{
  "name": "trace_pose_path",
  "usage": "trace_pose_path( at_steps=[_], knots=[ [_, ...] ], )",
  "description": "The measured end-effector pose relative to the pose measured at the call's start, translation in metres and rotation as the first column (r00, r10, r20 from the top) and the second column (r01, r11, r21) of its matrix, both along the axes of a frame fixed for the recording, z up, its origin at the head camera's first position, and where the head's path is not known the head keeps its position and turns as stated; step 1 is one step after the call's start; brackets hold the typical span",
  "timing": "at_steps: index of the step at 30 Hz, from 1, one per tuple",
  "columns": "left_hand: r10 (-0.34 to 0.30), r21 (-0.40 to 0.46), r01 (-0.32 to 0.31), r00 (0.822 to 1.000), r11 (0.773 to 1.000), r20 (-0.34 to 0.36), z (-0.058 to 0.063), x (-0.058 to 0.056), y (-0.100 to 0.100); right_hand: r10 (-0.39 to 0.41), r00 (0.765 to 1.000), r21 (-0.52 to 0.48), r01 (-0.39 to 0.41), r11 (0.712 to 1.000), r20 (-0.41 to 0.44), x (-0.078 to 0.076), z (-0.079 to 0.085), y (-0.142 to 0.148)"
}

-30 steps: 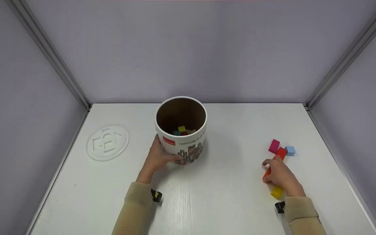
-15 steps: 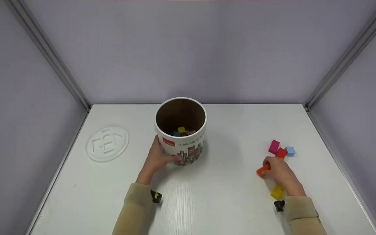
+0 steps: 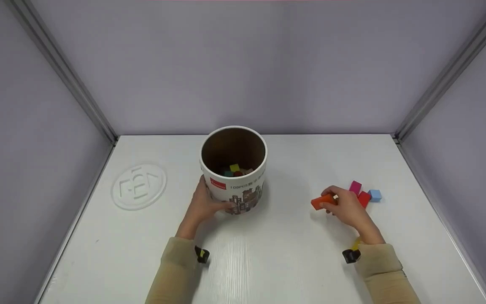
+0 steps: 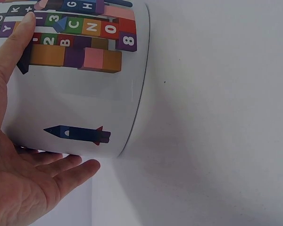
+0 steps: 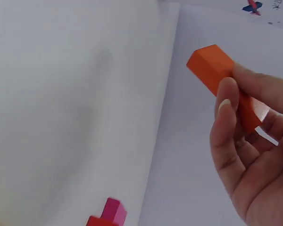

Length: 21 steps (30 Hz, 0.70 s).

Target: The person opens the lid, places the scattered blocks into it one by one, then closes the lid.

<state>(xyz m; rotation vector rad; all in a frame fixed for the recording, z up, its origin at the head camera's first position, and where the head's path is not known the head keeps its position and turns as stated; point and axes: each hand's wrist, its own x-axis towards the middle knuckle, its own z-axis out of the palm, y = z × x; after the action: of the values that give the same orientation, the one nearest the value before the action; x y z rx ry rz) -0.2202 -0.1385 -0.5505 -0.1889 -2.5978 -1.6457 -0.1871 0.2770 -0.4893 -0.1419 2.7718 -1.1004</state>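
Observation:
A white printed bucket [image 3: 243, 190] stands upright left of the table's middle, with several coloured blocks [image 3: 234, 168] low inside. My left hand [image 3: 203, 204] holds its near left side; in the left wrist view the thumb [image 4: 19, 44] lies on the printed wall and the fingers [image 4: 66, 174] reach round it. To the right, my right hand [image 3: 346, 207] pinches an orange rectangular block [image 3: 321, 202] between thumb and fingers. In the right wrist view the orange block [image 5: 217, 70] juts out past the fingertips, apart from the table.
Behind the right hand lie a magenta block [image 3: 355, 187], a red block [image 3: 364, 198] and a light blue block [image 3: 375, 195]. A yellow block [image 3: 356, 243] is mostly hidden by the right wrist. A clear round plate [image 3: 139, 186] lies at left. Grey walls enclose the white table [image 3: 243, 261].
My right hand has taken hold of the orange block, turned it and carried it up and leftward, away from the red block. The left hand and bucket have stayed nearly still.

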Motion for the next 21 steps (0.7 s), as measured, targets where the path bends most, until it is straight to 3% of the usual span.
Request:
trace_pose_path(
  at_steps=[12,21],
  knots=[
    [-0.006,0.009,0.006,1.0,1.0,0.013,0.001,0.0,-0.001,0.016,0.989,-0.174,-0.042,0.984,-0.145,-0.012,0.032,-0.031],
    [-0.021,-0.01,0.021,1.0,1.0,-0.004,0.003,0.0,0.0,0.074,0.951,-0.313,-0.171,0.934,-0.3,-0.025,0.073,-0.069]
  ],
)
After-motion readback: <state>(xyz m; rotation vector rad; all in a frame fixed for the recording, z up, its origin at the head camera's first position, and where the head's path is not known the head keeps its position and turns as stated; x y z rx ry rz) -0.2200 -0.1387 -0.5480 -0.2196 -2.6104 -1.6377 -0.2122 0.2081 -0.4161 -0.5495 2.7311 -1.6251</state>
